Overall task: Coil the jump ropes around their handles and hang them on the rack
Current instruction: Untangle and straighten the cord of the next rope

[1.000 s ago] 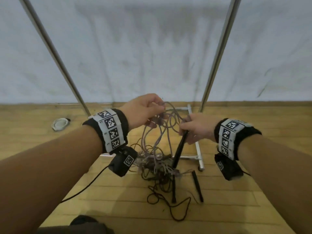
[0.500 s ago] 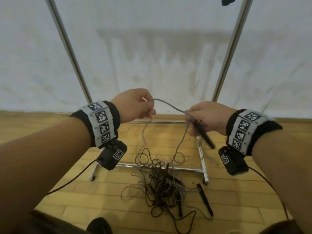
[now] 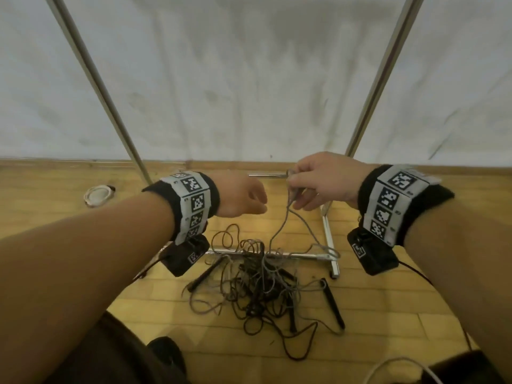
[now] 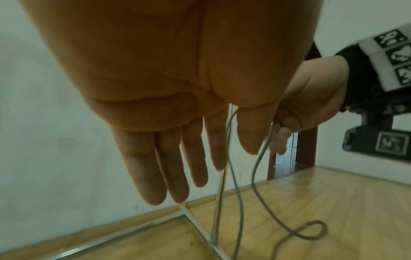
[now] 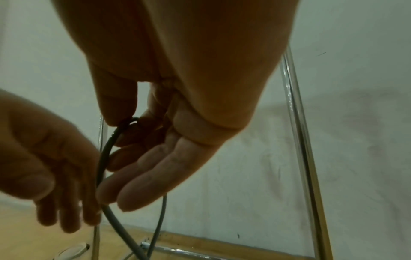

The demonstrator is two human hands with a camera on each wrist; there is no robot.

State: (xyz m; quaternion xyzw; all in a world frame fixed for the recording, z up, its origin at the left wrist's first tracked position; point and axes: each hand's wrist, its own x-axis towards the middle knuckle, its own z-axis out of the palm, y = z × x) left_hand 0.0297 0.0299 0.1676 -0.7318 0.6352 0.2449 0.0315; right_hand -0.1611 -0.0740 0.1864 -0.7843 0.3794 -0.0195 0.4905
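My right hand [image 3: 297,189] pinches a bend of the grey jump rope [image 3: 282,228] between thumb and forefinger; in the right wrist view this right hand [image 5: 131,123] has its other fingers loosely extended. Two grey rope [image 5: 102,158] strands drop to a tangled pile of grey and black ropes [image 3: 260,281] on the floor. Black handles [image 3: 332,303] lie around the pile. My left hand [image 3: 249,199] hovers just left of the rope. In the left wrist view the left hand [image 4: 200,176] has straight fingers and holds nothing, with the grey rope [image 4: 255,176] hanging beside it.
The metal rack's two poles [image 3: 379,79] rise against a white sheet, and its base bars [image 3: 329,239] frame the pile on the wooden floor. A round white object [image 3: 97,195] lies at the left. A dark shoe [image 3: 166,353] is at the bottom.
My left hand has let go of the grey rope and opened. The right hand now pinches a bend of the rope, and the black handle no longer shows in it.
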